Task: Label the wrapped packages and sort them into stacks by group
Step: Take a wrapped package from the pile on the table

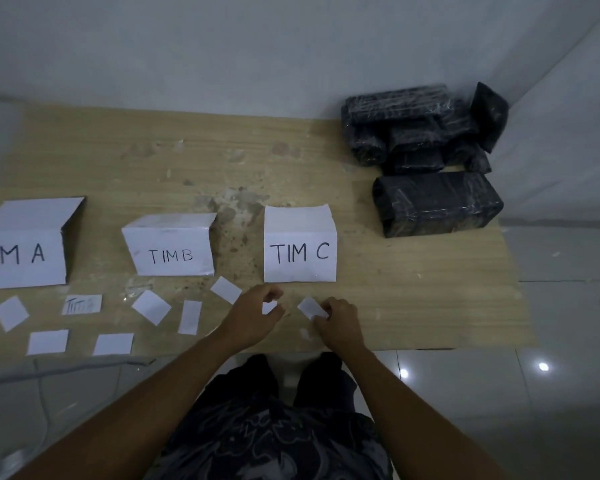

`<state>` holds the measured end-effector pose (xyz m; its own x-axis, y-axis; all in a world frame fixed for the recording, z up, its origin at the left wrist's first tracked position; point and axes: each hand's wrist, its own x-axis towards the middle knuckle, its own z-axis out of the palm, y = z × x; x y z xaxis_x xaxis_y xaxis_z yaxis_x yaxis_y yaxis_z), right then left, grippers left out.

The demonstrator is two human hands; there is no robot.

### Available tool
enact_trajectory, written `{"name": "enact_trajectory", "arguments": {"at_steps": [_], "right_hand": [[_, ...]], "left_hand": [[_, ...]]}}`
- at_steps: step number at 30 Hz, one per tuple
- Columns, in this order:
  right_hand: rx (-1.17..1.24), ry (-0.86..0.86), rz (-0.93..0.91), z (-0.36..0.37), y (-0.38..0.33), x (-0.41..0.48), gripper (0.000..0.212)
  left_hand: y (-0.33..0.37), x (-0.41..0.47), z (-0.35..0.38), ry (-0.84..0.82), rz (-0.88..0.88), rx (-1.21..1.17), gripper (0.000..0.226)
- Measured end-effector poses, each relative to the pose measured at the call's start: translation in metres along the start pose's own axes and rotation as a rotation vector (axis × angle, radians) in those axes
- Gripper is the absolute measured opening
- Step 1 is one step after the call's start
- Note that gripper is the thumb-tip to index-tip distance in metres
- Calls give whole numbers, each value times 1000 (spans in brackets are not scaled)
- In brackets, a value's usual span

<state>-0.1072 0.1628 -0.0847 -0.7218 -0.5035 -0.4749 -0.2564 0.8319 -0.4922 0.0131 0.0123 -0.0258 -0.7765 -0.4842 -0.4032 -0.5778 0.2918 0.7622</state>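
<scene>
Both hands work at the near edge of the wooden table (291, 161), at about 6 o'clock in the view. The left hand (253, 317) pinches a small white paper slip (269, 307) between thumb and fingers; the right hand (340, 323) grips the corner of another slip (310, 306) the same way. Whether either slip is lifted clear of the table, I cannot tell.

The black wrapped packages (420, 129) sit piled at 1 o'clock, well apart from the hands, with one larger wrapped block (437, 202) lying alone just in front of the pile. None carries a label yet, as far as can be seen.

Three folded paper signs stand in a row: TIM A (18, 251) at 9 o'clock, TIM B (172, 254) between, TIM C (300, 252) just beyond the hands. More loose slips (151, 306) are scattered toward 8 o'clock (one, the written slip (82, 304), bears faint lettering that looks like a team name).

The slips look thin, light and floppy, so a fingertip pinch at an edge or corner suits them; they may curl or slide. The packages seem wrapped in shiny clear film over black, likely slick and slightly yielding, and probably firm inside. The large block would best be taken by its two long sides with both hands; the smaller ones should fit one hand across the middle.
</scene>
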Motion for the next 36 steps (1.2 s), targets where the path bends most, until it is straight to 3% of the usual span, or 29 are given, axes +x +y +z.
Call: {"name": "enact_trajectory", "arguments": {"at_steps": [4,7,11,15,19,21,23,27,32,36], "right_hand": [[94,73,-45,-2,-2,-3,19],[160,208,-158,-9,-5,-17,14],[293,354,-231,-21,-10,-33,18],[324,449,-279,-34,-15,-39,20],[351,532,-275,-48,-13,-43,26],[462,512,-229,-58,-12,-45,40],[763,415,-76,-73,-12,-45,50],[1214,165,175,-107,-6,-36,38],[1154,136,160,-144,18,-14,40],[1044,120,113,-184,49,10,43]], "left_hand": [[3,3,-6,-19,-108,-28,20],[17,5,-10,-121,-266,-112,38],[37,6,-11,-274,-514,-438,53],[38,10,-1,-371,-518,-710,39],[47,17,8,-336,-468,-881,48],[54,21,12,-298,-433,-907,48],[61,27,16,-279,-390,-923,47],[82,41,24,-281,-282,-833,50],[119,67,47,-294,-172,-684,54],[156,93,78,-218,-169,-723,53]]}}
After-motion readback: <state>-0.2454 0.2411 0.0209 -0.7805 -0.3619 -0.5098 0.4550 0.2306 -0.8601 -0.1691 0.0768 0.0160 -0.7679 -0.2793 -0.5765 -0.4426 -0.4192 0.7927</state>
